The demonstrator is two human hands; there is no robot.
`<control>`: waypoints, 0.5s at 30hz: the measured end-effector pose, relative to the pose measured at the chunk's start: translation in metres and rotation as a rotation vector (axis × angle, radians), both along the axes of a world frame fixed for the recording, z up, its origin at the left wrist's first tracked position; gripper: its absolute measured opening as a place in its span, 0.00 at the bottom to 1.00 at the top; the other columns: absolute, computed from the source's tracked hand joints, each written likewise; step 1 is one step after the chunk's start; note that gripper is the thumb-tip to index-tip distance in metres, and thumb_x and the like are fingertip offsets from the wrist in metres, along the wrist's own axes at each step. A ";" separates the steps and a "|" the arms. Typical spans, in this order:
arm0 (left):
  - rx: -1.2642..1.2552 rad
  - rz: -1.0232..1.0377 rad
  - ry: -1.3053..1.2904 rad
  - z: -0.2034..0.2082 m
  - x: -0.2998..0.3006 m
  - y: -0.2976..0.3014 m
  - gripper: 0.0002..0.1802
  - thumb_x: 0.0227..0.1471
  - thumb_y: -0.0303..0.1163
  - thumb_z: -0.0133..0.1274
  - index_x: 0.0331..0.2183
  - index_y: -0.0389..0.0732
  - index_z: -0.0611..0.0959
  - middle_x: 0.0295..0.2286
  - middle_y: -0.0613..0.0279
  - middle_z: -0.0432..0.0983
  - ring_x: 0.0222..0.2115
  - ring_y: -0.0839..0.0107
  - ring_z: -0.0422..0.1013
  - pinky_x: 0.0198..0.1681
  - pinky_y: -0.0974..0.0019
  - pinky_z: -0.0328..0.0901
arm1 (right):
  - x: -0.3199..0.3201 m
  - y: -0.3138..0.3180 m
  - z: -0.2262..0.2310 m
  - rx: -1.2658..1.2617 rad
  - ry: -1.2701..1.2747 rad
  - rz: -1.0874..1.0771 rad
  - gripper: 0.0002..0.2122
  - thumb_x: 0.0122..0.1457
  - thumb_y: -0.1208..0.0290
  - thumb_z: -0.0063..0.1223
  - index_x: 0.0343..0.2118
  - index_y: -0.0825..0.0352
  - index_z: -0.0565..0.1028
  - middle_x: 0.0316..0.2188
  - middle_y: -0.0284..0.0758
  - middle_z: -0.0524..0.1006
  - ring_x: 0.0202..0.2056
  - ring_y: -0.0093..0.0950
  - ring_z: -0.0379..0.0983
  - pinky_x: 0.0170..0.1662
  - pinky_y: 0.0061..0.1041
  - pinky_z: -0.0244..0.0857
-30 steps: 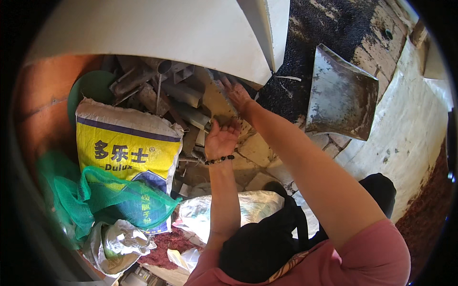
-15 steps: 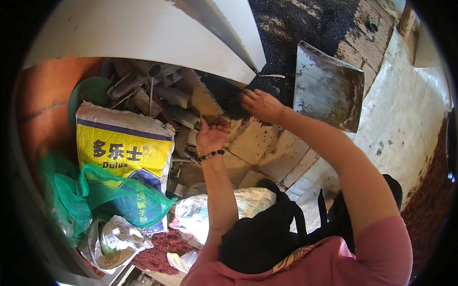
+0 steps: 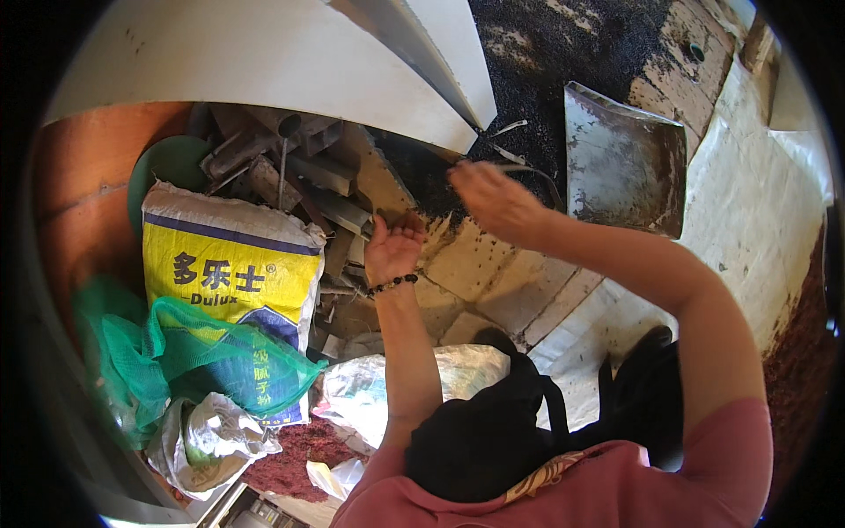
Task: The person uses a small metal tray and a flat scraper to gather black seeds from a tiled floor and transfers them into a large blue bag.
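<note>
My left hand (image 3: 393,252) is held palm up with the fingers slightly curled, a dark bead bracelet on its wrist. It hovers over the edge of a pile of grey scrap pieces (image 3: 295,172), and I see nothing gripped in it. My right hand (image 3: 491,199) is blurred, with its fingers spread and holding nothing. It hangs above the tiled floor (image 3: 493,273), where black grit (image 3: 537,79) begins. A dented metal scoop (image 3: 625,163) lies to the right of that hand, apart from it.
A yellow and white sack (image 3: 233,268) stands left of the scrap, with green netting (image 3: 176,352) and crumpled plastic bags (image 3: 207,440) in front. White boards (image 3: 264,62) lean across the top. A black bag (image 3: 493,431) sits at my lap, and pale sheeting (image 3: 748,202) lies at right.
My right hand has drifted right, away from the scrap pile toward the black grit. My left hand has stayed near the pile's edge, palm still up.
</note>
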State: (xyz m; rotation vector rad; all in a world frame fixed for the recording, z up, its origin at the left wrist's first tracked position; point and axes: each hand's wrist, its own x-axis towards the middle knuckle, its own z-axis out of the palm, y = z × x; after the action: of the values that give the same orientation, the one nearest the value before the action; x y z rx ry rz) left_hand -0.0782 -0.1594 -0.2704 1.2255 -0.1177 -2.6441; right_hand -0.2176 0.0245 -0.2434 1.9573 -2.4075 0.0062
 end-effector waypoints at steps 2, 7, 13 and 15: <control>0.039 -0.009 -0.040 0.005 -0.003 0.003 0.21 0.44 0.41 0.49 0.36 0.34 0.67 0.30 0.55 0.62 0.34 0.59 0.60 0.41 0.57 0.54 | 0.003 -0.035 -0.010 -0.041 -0.130 0.105 0.18 0.48 0.67 0.41 0.43 0.69 0.68 0.51 0.43 0.57 0.54 0.35 0.48 0.52 0.33 0.45; -0.002 -0.103 -0.014 0.002 -0.004 0.005 0.18 0.45 0.40 0.49 0.35 0.38 0.70 0.28 0.59 0.62 0.33 0.60 0.60 0.41 0.57 0.55 | -0.015 -0.107 -0.050 0.189 -0.103 0.007 0.25 0.47 0.62 0.40 0.49 0.68 0.61 0.52 0.40 0.56 0.55 0.36 0.44 0.52 0.30 0.42; -0.054 -0.044 -0.095 0.017 -0.007 0.005 0.17 0.45 0.39 0.49 0.34 0.37 0.69 0.28 0.58 0.63 0.32 0.61 0.61 0.38 0.58 0.56 | -0.011 -0.139 -0.031 0.391 0.075 -0.027 0.27 0.46 0.66 0.41 0.51 0.68 0.56 0.54 0.40 0.50 0.55 0.35 0.45 0.48 0.28 0.50; -0.118 -0.094 -0.076 0.019 -0.008 0.006 0.17 0.45 0.42 0.49 0.30 0.38 0.69 0.27 0.58 0.63 0.29 0.64 0.60 0.33 0.64 0.55 | -0.010 -0.134 -0.033 0.243 -0.138 -0.173 0.26 0.45 0.69 0.42 0.51 0.68 0.57 0.55 0.41 0.49 0.53 0.35 0.49 0.44 0.28 0.56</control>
State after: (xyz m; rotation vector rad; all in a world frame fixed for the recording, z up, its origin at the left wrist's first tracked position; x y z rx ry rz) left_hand -0.0858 -0.1530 -0.2513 1.3118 -0.3467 -2.6265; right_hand -0.2276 -0.1098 -0.2767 1.8872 -2.7783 -0.1703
